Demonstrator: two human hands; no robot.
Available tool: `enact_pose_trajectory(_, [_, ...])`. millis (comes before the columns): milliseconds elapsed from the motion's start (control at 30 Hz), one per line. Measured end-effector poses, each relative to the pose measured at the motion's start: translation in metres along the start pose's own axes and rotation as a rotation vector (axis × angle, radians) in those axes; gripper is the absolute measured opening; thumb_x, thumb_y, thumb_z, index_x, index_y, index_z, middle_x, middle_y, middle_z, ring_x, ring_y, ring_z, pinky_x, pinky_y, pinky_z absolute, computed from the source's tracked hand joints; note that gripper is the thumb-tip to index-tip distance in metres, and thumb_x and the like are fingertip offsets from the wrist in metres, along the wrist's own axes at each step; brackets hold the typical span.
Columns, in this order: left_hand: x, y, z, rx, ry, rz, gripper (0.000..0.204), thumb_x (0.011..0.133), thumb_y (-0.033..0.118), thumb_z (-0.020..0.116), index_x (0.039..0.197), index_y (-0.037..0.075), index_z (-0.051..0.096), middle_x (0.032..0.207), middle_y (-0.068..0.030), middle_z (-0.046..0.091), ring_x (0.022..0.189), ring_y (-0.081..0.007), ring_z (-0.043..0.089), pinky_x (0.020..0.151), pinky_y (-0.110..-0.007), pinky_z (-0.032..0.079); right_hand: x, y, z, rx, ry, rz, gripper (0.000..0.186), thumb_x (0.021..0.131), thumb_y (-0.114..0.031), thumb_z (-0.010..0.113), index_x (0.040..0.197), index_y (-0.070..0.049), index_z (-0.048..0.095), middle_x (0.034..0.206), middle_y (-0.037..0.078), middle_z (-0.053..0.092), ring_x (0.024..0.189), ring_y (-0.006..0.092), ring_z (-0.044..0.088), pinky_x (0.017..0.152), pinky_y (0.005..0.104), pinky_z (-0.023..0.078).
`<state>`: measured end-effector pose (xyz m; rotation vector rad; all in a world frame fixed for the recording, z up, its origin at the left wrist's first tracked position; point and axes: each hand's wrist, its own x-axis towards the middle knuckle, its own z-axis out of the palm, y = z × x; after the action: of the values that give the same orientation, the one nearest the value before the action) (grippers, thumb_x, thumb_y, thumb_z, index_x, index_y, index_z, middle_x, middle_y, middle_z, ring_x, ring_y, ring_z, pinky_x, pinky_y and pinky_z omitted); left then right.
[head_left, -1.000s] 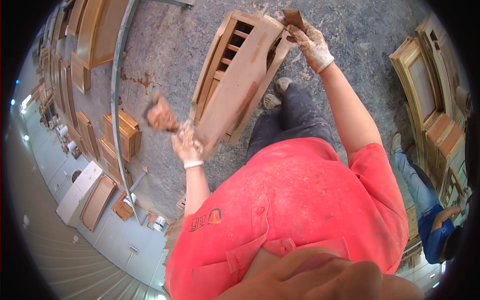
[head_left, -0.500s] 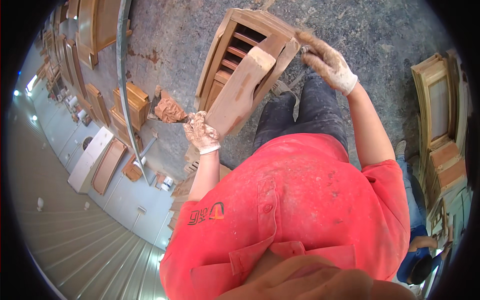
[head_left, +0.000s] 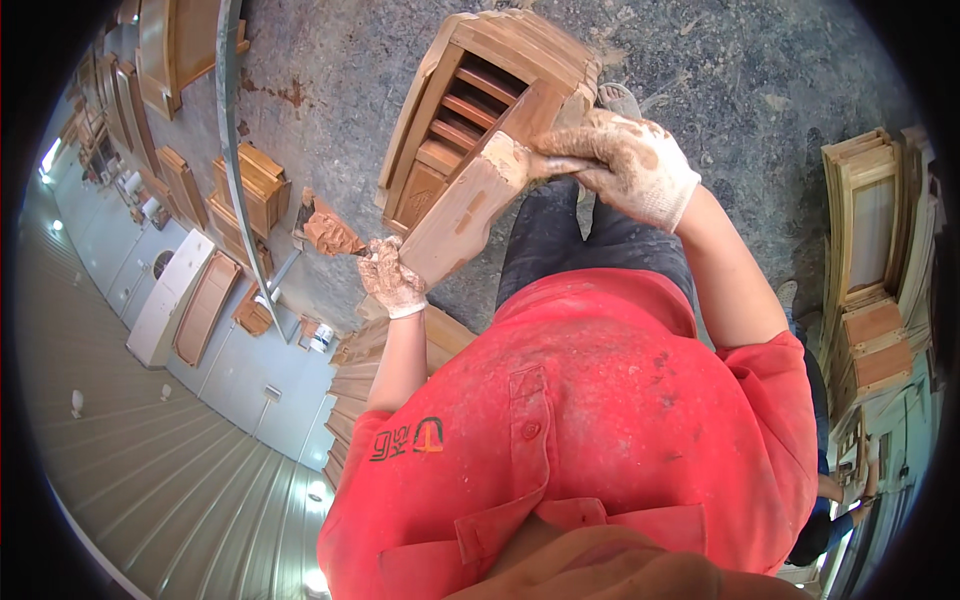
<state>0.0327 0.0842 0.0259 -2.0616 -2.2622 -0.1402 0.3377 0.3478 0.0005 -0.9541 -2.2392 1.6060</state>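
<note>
A brown wooden furniture piece [head_left: 430, 175] with dark slatted openings stands before me. Along its near side runs a broad wooden rail [head_left: 455, 225] with darker filler patches and a pale rounded end. My right hand [head_left: 635, 165], in a stained white glove, reaches that pale end with fingers stretched and fingertips on the wood. My left hand [head_left: 392, 278], gloved and smeared brown, is closed around a putty knife, its handle hidden in the fist. A lump of reddish-brown putty [head_left: 333, 232] covers most of the blade, left of the rail's lower end.
Wooden cabinets [head_left: 255, 190] and panels stand on the left beyond a grey metal post [head_left: 230, 120]. More wooden frames [head_left: 870, 230] are stacked at the right, with another person [head_left: 825, 525] low behind them. A white bucket [head_left: 321, 338] stands lower left.
My right hand has moved left and down from the piece's far corner to the rail's pale end. The left hand with the putty knife has shifted slightly left and down.
</note>
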Motion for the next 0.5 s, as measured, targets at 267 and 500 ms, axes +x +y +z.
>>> enact_pose_trajectory(267, [-0.047,-0.011,0.021,-1.183,0.363,-1.056,0.01,0.086,0.011,0.063,0.09,0.008,0.054,0.092,-0.0125,0.068,0.053,-0.011,0.054,0.048,-0.019,0.041,-0.027,-0.002,-0.013,-0.064,-0.15,-0.024,0.036,0.077,-0.006,0.063,0.112,-0.012,0.068,0.086,0.003,0.066,0.072,0.0173,0.062,0.064,0.0269,0.05])
enact_pose_trajectory(500, [-0.027,0.001,0.002,-0.835,0.189,-0.887,0.014,0.085,0.009,0.064,0.091,0.009,0.052,0.091,-0.0126,0.068,0.043,-0.0093,0.05,0.035,-0.019,0.034,-0.043,0.011,-0.004,0.716,0.053,0.688,0.029,0.085,-0.013,0.06,0.114,-0.006,0.065,0.085,0.003,0.064,0.071,0.0136,0.059,0.062,0.0226,0.047])
